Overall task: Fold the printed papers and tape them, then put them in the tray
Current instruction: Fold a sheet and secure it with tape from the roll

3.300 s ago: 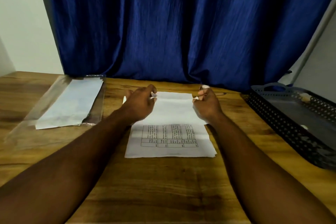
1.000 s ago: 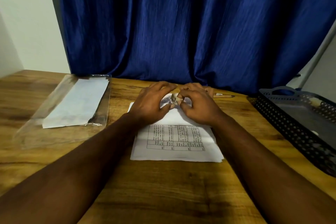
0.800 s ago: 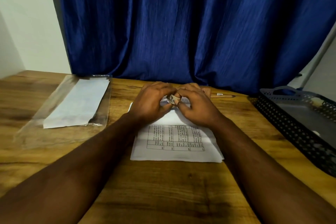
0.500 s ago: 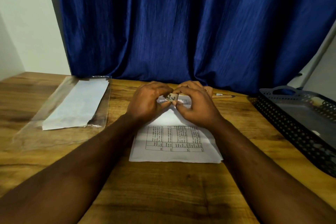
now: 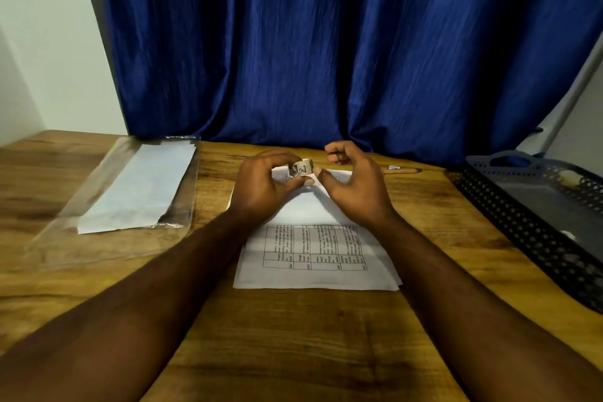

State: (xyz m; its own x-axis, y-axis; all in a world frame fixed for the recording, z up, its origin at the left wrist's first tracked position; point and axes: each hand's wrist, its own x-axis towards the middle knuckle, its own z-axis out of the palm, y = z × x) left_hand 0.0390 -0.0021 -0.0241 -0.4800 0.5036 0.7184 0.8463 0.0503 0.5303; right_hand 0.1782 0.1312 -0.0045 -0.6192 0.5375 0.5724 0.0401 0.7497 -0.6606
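The left hand (image 5: pixel 261 188) is pinching a small roll (image 5: pixel 302 168), maybe tape, above the folded paper (image 5: pixel 313 258); the right hand (image 5: pixel 355 188) is hovering beside it, fingers loosely curled and holding nothing.

Both forearms reach forward and the hands are close together. The left hand (image 5: pixel 264 184) pinches a small object (image 5: pixel 302 168) between thumb and fingers. The right hand (image 5: pixel 357 188) is just beside it, with its fingers loosely curled.

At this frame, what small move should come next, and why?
Probably the right hand, empty beside it, should pinch the free end of the small tape roll that the left hand holds and pull a short strip: the folded paper lies just beneath, seemingly ready for taping.
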